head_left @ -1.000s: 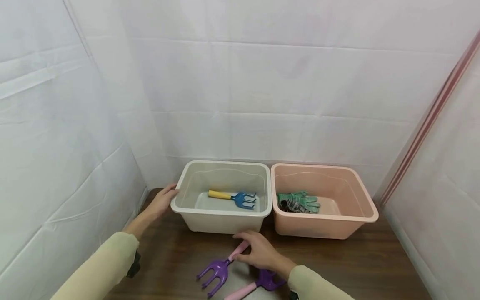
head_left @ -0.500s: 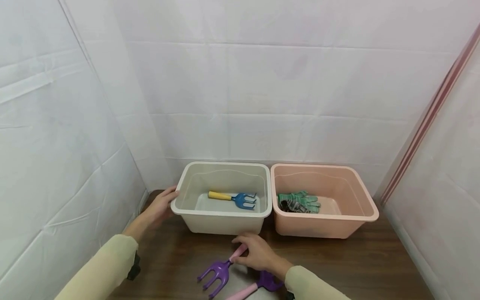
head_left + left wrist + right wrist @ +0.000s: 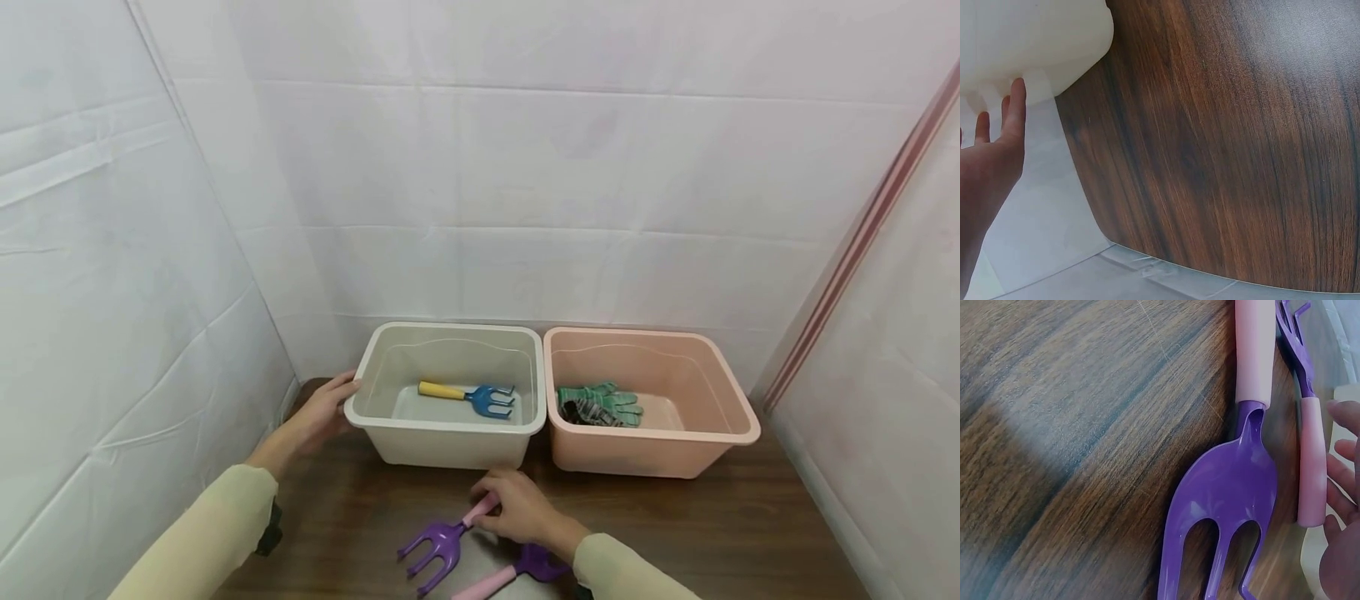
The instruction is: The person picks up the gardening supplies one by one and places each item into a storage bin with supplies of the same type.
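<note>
In the head view, my left hand [image 3: 318, 417] lies against the left end of the cream plastic bin [image 3: 450, 446], its fingers extended along the wall in the left wrist view. My right hand [image 3: 517, 508] pinches the pink handle of a purple hand rake [image 3: 438, 546] on the table, thumb near the neck and fingers at the handle's far end. The right wrist view shows fingertips [image 3: 1335, 465] right at that handle. A second purple hand rake [image 3: 1229, 475] with a pink handle lies nearer, partly under the right forearm in the head view.
A blue hand rake [image 3: 487, 402] with a yellow handle lies inside the cream bin. Close to its right stands a pink bin [image 3: 645, 454] holding a green glove [image 3: 622, 404] and a grey glove [image 3: 592, 412]. White sheeting [image 3: 525, 167] surrounds the brown wooden table [image 3: 750, 533].
The right fingers have closed in further around the pink handle, covering more of its end. The left hand, bins and rakes stay nearly where they were.
</note>
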### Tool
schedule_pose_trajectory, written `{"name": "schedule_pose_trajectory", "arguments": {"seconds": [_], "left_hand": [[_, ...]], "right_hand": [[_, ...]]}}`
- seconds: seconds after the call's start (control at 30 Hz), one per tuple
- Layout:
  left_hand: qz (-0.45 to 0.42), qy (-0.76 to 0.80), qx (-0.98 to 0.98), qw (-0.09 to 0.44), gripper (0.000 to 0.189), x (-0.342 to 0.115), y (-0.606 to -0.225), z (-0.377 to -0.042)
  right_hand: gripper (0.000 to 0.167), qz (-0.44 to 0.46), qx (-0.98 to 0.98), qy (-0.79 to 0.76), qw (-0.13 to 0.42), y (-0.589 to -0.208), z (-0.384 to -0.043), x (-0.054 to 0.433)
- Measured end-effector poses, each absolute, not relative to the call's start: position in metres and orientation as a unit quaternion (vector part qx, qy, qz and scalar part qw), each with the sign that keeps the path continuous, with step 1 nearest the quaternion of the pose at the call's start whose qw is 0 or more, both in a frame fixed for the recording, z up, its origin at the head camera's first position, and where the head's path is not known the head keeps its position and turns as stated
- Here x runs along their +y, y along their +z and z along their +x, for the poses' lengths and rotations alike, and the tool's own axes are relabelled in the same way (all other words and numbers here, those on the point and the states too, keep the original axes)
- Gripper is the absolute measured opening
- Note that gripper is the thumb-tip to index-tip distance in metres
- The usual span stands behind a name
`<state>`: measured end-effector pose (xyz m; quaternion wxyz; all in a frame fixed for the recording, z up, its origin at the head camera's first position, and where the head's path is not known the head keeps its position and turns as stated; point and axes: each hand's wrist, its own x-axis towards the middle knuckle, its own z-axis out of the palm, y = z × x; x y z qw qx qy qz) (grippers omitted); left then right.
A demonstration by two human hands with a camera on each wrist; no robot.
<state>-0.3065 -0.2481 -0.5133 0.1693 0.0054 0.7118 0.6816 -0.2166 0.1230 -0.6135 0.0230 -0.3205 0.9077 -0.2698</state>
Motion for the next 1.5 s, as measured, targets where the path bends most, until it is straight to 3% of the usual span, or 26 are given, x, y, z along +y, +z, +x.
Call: {"name": "schedule_pose_trajectory", "arguments": {"seconds": [0.6, 1.13, 1.5], "left_hand": [[0.001, 0.67, 0.721, 0.177, 0.065, -0.246, -0.509, -0.307], [-0.026, 0.666, 0.712, 0.221, 0.056, -0.247, -0.49, -0.308], [-0.008, 0.637, 0.741, 0.211, 0.057, -0.249, -0.485, -0.304]], "right_hand": [[0.016, -0.339, 0.91, -0.232, 0.056, -0.618, -0.215, 0.124], [0.013, -0.343, 0.902, -0.246, 0.088, -0.617, -0.211, 0.117], [0.016, -0.381, 0.884, -0.265, 0.056, -0.62, -0.213, 0.115]]}}
